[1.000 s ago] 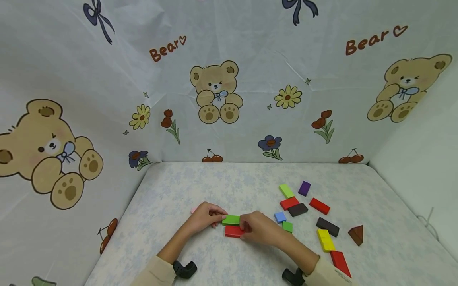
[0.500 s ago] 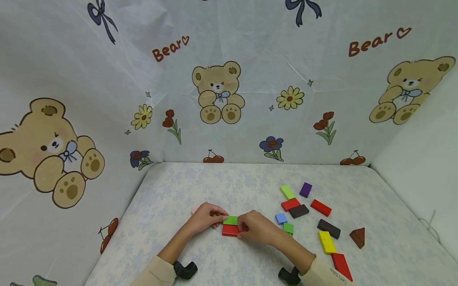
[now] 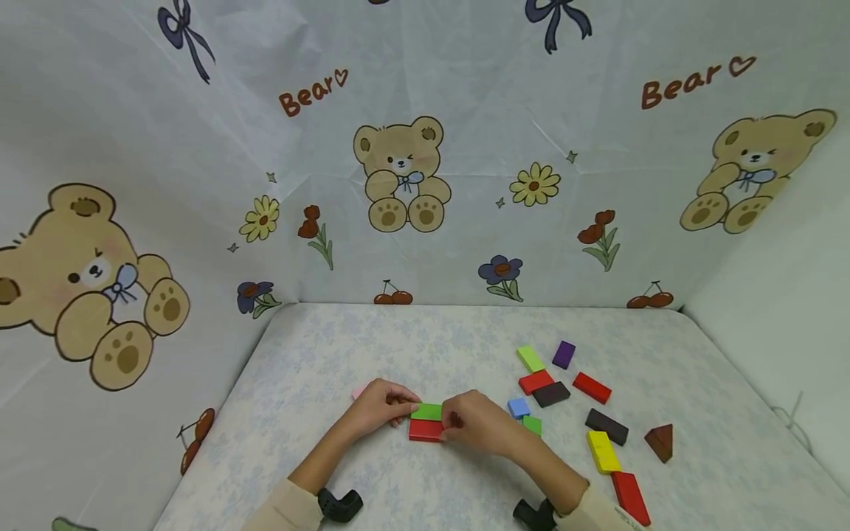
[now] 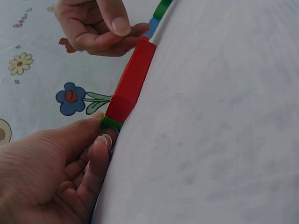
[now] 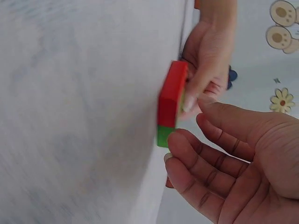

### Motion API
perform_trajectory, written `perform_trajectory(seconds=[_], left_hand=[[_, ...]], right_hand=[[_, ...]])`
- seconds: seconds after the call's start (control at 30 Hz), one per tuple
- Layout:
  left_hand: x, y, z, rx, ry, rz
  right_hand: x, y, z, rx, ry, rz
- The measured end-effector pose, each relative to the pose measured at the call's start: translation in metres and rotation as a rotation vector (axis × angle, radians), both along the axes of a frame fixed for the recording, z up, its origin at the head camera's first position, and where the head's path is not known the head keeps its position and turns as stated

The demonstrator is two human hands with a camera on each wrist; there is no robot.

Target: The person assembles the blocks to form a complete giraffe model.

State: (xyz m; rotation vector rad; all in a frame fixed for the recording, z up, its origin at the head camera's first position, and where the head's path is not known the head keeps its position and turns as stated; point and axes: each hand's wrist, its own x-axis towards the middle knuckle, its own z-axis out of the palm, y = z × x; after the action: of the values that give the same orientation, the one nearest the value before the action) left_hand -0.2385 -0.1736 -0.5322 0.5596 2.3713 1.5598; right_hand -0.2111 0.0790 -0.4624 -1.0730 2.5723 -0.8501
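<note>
In the head view, the left hand (image 3: pixel 381 404) pinches a smooth, oblong green block (image 3: pixel 426 412); a red block (image 3: pixel 425 431) lies along its near edge. Mottled tabletop (image 3: pixel 372 479) stretches between the forearms.

Left wrist: the red block shows straight long edges.

Right wrist: the right hand (image 5: pixel 233 158) curves loosely beside the green end, thumb and fingers apart.

Green block (image 3: pixel 427 412): oblong, left end pinched by the left hand (image 3: pixel 380 405).
Red block (image 3: pixel 426 431): oblong, touching green, nearer the person; right hand (image 3: pixel 479 422) at its right end.
Place: the 2 run parallel to the table (image 3: pixel 398 343)'s back edge, nearer its left edge.
</note>
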Motion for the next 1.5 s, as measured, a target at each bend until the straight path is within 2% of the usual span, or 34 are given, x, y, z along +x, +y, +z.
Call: perform_trajectory(seconds=[0.23,0.4,0.57,0.7,0.9,1.03,1.2,1.5], left_hand=[[0.002,-0.004,-0.002,-0.012,0.034,0.012],[0.004,-0.004,-0.002,-0.008,0.040,0.019],[0.005,-0.002,-0.002,0.006,0.026,0.021],[0.005,-0.002,-0.001,0.013,0.016,0.031],[0.006,-0.004,0.002,0.018,0.016,0.038],[0.005,-0.003,0.001,0.014,0.015,0.031],[0.004,-0.001,-0.003,0.010,0.017,0.024],[0.005,-0.001,-0.001,0.027,0.012,0.017]], right_hand=[[-0.006,0.021,0.018,-0.063,0.091,-0.065],[-0.016,0.043,0.024,-0.069,0.142,-0.183],[-0.031,0.068,0.026,-0.083,0.210,-0.301],[-0.045,0.086,0.027,-0.070,0.260,-0.365],[-0.068,0.107,0.017,-0.032,0.298,-0.448],[-0.081,0.118,0.008,0.031,0.283,-0.515],[-0.089,0.128,-0.001,0.133,0.192,-0.604],[-0.097,0.134,-0.011,0.227,0.101,-0.618]])
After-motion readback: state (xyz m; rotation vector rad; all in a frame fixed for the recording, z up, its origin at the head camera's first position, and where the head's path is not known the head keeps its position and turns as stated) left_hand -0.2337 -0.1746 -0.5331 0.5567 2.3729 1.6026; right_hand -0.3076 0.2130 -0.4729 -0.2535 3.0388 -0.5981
